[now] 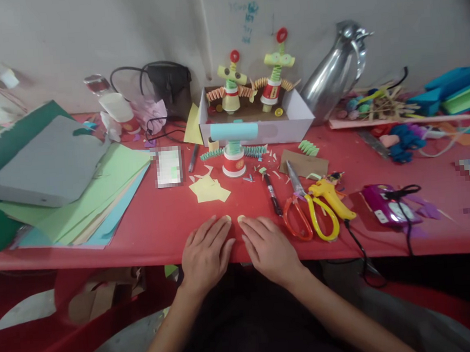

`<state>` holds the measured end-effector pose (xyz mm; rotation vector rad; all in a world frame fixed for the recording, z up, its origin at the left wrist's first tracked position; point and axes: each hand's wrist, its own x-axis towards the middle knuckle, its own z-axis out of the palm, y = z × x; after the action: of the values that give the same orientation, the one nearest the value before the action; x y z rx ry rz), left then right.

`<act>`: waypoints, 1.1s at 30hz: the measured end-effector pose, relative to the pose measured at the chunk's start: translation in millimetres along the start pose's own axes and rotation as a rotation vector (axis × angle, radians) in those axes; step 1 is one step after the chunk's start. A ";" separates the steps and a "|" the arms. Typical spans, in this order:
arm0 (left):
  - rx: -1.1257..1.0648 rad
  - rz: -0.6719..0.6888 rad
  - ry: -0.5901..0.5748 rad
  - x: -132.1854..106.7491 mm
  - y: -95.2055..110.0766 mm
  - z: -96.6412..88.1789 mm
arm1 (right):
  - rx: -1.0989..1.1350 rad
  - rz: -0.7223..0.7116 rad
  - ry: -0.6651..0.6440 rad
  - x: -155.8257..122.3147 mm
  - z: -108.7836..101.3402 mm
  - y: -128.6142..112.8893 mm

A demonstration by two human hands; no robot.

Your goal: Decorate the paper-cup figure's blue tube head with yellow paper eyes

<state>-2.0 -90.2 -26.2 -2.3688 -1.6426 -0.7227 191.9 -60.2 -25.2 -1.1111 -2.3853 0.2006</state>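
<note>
Discs (228, 219) on the bench (157, 220)

Left hand (204, 254) and right hand (271, 249) lie flat, fingers extended, gripping nothing, each touching what seems one pale disc. At their twelve o'clock stands a paper figure (234, 162), its blue head (233, 131) plain; scissors (299, 192) lie at two. The step looks like positioning discs; the next move calls for a light pinch.
</note>
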 end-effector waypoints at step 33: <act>-0.820 -0.648 -0.039 51.2 -5.1 -0.7 | 0.173 0.332 -0.193 44.7 -18.0 13.7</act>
<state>7.2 -45.9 -1.8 -2.2285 -2.5272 -1.7541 185.8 -19.0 2.6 -1.4532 -2.2764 0.6411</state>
